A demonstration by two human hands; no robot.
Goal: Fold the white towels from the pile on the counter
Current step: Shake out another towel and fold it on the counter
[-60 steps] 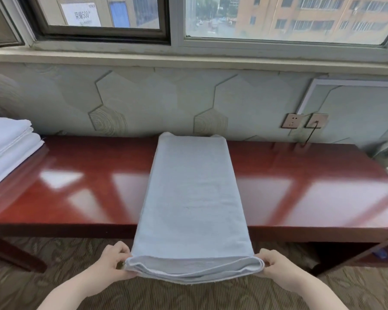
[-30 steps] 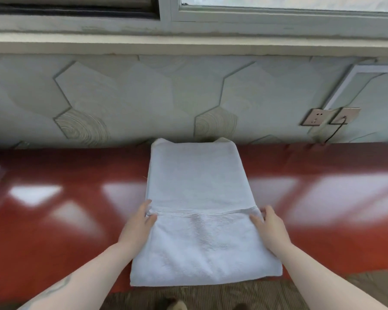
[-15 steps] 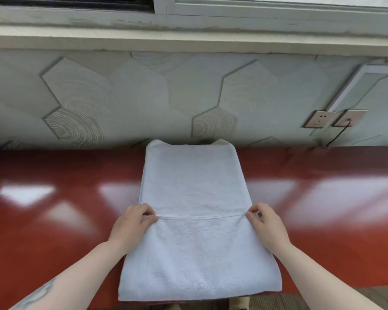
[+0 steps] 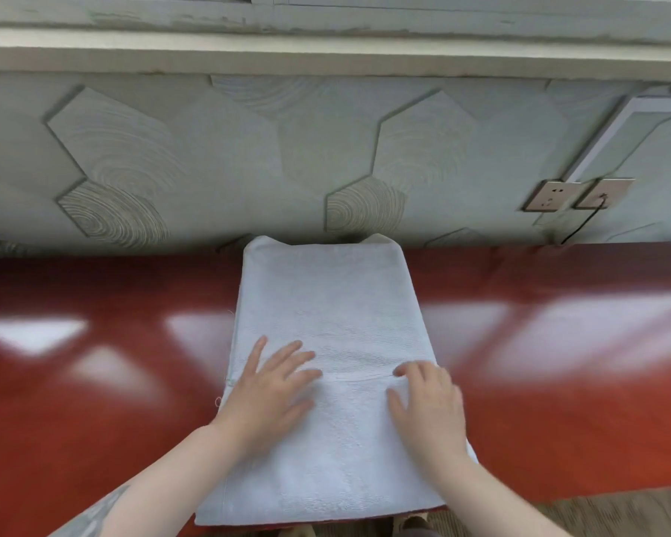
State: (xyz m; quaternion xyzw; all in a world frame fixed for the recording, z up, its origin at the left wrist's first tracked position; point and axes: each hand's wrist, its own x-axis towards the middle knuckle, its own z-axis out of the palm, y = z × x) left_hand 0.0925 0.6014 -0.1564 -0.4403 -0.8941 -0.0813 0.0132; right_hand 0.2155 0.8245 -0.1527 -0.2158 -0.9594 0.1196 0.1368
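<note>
Now both my hands — left hand (image 4: 266, 393), right hand (image 4: 427, 408) — press flat, fingers spread, on the towel (image 4: 326, 304), whose long axis runs up-frame across the counter (image 4: 94, 381).

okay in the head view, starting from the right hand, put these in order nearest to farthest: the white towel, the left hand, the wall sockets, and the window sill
1. White towel: directly under the right hand, which rests on it.
2. Left hand: beside it, on the towel's left part.
3. Wall sockets: up on the wall, to the right.
4. Window sill: along the top, above the wall.
</note>
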